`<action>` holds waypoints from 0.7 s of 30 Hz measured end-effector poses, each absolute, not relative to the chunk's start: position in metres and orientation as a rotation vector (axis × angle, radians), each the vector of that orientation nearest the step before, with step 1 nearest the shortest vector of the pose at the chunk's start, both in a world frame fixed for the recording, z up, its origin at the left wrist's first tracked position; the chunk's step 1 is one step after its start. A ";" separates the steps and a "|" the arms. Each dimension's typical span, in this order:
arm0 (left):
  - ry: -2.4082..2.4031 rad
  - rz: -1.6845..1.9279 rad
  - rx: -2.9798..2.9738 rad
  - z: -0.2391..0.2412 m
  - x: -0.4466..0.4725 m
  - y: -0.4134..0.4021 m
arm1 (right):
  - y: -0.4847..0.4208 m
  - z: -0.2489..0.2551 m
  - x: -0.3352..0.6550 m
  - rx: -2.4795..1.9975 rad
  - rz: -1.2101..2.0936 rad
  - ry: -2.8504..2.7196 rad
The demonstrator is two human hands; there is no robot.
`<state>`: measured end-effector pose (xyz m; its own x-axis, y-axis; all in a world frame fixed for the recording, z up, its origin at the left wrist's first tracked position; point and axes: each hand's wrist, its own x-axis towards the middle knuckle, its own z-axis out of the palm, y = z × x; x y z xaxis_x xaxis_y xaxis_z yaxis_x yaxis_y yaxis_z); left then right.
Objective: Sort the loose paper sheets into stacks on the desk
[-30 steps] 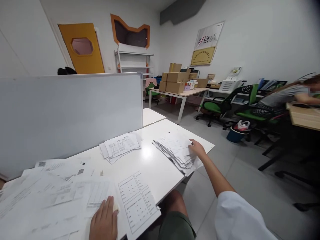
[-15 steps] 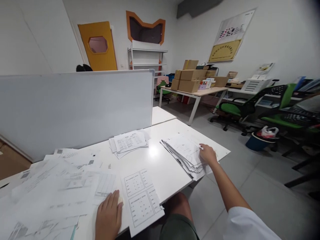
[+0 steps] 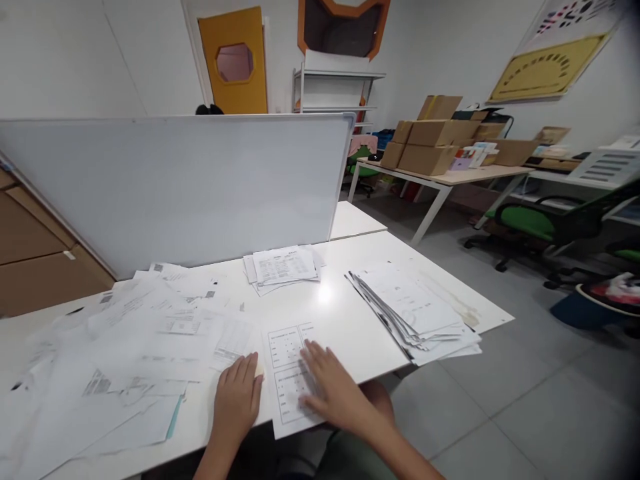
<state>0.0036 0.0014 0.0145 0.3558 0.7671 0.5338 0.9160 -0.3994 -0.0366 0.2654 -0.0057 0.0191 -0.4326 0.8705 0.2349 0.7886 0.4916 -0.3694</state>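
Pressing form sheet [image 3: 290, 380]: right hand [image 3: 333, 393] flat on it, left hand [image 3: 237, 400] flat beside.

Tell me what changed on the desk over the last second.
The right hand left the fanned stack of papers at the desk's right end and came back to lie flat on the printed sheet at the near edge. The left hand stayed flat beside that sheet. The paper piles did not move.

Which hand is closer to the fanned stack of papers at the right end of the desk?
Right. The right hand lies flat on the form sheet, left of the fanned stack and clear of it. The left hand rests farther left, beside the form.
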 end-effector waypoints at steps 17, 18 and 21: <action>-1.530 -0.633 -2.315 0.017 0.003 0.001 | -0.074 -0.016 0.229 -1.462 0.045 -2.434; -1.539 -0.640 -2.309 0.017 0.003 0.001 | -0.072 -0.019 0.227 -1.489 0.027 -2.393; -1.551 -0.653 -2.310 0.018 0.003 0.002 | -0.063 -0.021 0.223 -1.511 0.101 -2.296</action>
